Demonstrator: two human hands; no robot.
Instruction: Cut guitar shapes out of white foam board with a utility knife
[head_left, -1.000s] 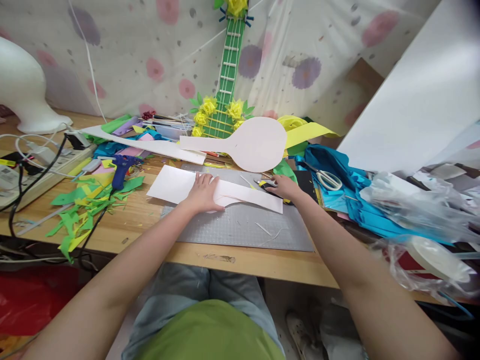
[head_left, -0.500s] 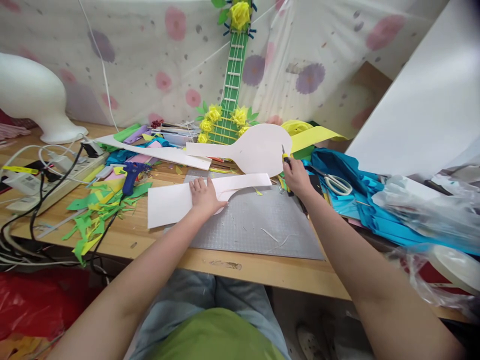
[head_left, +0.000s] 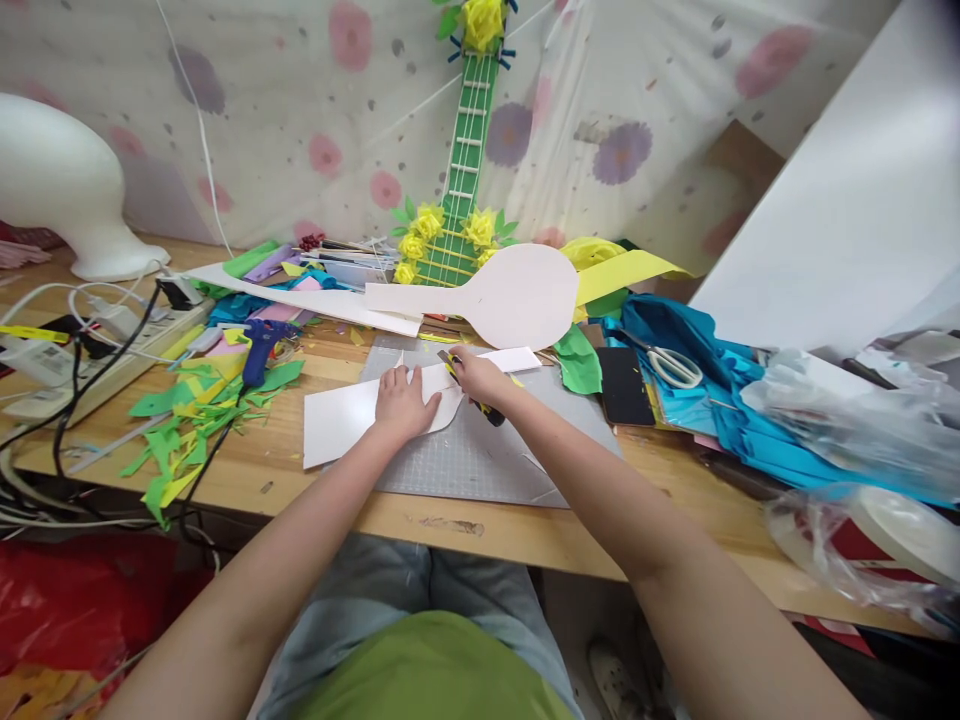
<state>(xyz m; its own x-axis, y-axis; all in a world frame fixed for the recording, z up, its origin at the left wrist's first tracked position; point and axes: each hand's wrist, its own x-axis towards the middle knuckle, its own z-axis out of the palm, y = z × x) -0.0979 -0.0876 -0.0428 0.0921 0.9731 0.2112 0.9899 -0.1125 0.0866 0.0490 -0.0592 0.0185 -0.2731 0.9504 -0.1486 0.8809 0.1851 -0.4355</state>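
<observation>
My left hand (head_left: 405,403) lies with fingers spread on a white foam board piece (head_left: 341,425), pressing it to the grey cutting mat (head_left: 480,465). My right hand (head_left: 480,378) is wrapped round a yellow and black utility knife (head_left: 490,413), just right of my left hand and over the board's curved part. The knife's blade end points up and left; I cannot tell whether it touches the board. Behind the mat lies a white lute-shaped cutout (head_left: 525,298), its round end to the right and its narrow neck to the left.
A green paper guitar with yellow flowers (head_left: 461,190) leans at the back. On the left are a blue glue gun (head_left: 262,350), green and yellow scraps (head_left: 176,420) and a power strip (head_left: 97,385). White-handled scissors (head_left: 673,367) and blue paper (head_left: 780,440) lie right.
My right hand has brought the knife from beside the round cutout leftward and down to the board. The board piece has tilted slightly under my left hand. A green scrap and black pad now show.
</observation>
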